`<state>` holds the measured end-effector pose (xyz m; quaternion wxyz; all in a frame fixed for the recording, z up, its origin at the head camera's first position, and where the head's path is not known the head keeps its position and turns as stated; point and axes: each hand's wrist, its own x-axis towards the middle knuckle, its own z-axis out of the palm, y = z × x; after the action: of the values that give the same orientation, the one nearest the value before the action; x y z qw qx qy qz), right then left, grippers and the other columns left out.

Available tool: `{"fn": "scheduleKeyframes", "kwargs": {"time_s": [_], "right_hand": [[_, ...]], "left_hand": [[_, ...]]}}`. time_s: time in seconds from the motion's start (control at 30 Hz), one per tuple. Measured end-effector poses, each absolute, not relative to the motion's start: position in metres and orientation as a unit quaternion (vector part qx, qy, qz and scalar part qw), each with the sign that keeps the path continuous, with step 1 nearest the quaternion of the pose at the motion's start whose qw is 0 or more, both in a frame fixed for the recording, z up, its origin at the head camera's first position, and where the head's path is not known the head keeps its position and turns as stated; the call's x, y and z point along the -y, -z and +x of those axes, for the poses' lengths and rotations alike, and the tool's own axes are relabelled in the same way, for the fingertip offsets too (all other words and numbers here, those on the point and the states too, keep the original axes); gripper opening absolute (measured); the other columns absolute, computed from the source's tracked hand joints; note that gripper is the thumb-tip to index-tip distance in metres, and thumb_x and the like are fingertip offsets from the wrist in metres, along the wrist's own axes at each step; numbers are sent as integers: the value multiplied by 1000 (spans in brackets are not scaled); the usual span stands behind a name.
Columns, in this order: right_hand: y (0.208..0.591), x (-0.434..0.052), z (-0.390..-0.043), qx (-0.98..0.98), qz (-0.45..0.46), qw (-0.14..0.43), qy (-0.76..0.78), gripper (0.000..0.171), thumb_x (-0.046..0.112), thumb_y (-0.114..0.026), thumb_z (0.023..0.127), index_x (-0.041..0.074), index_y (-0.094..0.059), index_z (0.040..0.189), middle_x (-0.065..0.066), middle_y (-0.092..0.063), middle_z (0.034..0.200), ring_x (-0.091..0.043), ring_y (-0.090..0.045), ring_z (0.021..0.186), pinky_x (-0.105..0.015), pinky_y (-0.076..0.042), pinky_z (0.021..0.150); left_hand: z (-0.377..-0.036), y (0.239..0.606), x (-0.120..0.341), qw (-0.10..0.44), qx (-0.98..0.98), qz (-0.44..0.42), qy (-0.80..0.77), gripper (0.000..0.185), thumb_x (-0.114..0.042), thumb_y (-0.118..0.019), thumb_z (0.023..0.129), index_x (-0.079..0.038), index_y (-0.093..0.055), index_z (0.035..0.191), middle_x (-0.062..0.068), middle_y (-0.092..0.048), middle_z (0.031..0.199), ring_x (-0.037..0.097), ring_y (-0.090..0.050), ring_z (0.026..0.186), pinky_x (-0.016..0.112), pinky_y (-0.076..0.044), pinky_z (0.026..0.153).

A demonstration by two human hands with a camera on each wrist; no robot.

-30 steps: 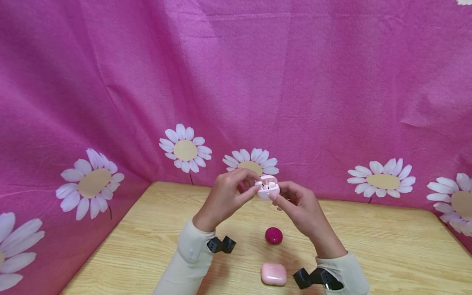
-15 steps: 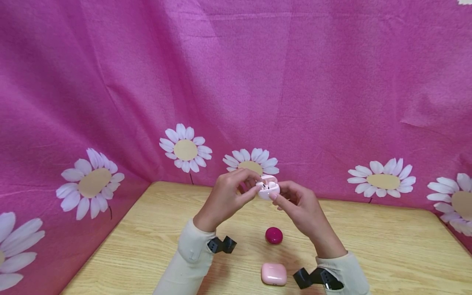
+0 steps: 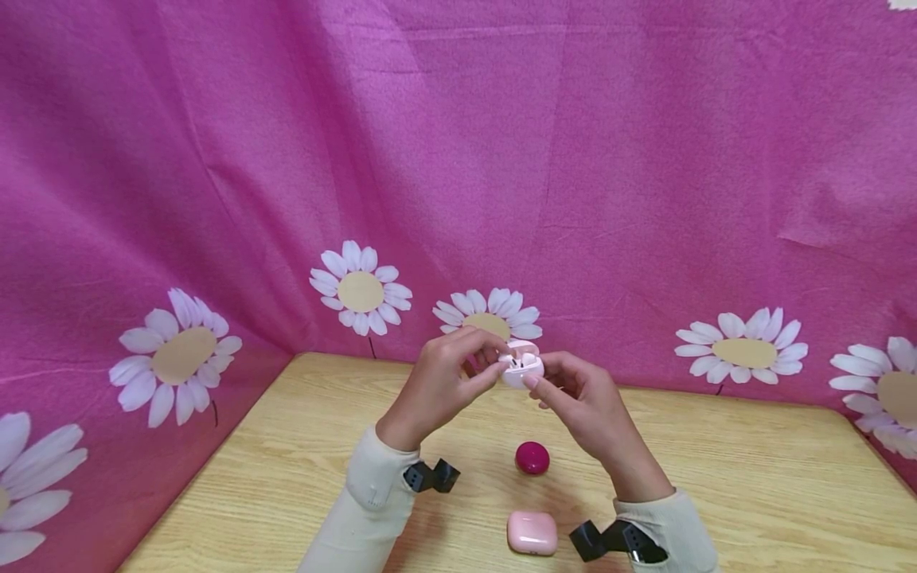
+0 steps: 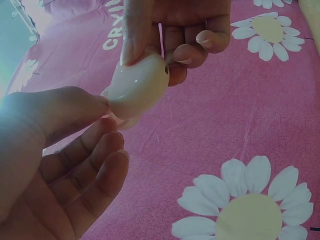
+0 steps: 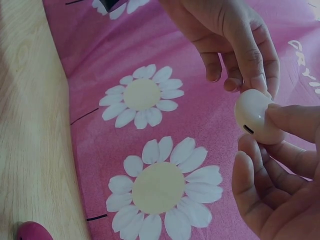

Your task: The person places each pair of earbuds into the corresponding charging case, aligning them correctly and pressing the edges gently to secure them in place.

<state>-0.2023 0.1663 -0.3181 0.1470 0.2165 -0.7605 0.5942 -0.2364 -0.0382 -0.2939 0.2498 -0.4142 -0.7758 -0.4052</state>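
In the head view my right hand [image 3: 591, 406] holds a white earbud charging case [image 3: 526, 382] above the table, thumb on its front. The lid [image 3: 524, 348] stands up, pinkish inside. A white earbud [image 3: 528, 360] sits in the right side of the case. My left hand [image 3: 447, 374] pinches another white earbud [image 3: 505, 360] between thumb and index finger at the left side. In the left wrist view the rounded case [image 4: 140, 87] hides most of that earbud. The right wrist view shows a dark port [image 5: 248, 129] on the case's underside.
On the wooden table [image 3: 301, 485], a round magenta case [image 3: 532, 458] lies below the hands. A pink, rounded rectangular case [image 3: 532, 532] is nearer the front. A magenta cloth with daisies [image 3: 609, 159] hangs behind the table and at its sides.
The earbud at my left fingertips has shifted slightly right and down toward the case. Both hands and the other cases keep nearly the same places.
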Motion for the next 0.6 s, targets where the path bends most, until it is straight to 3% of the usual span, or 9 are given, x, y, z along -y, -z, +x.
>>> {"fn": "scheduleKeyframes", "kwargs": {"time_s": [0.6], "right_hand": [[318,-167,-202,763,215,148,-592,20,6,-66,90,-3,-66,108,-16,-67,91,-12,-63,73,-27,-55,66]], "left_hand": [[-236,294,38,251,774,-416,405,12,-9,-72,86,-9,-72,98,-5,-60,83,4,-54,72,20,-50,61]]}}
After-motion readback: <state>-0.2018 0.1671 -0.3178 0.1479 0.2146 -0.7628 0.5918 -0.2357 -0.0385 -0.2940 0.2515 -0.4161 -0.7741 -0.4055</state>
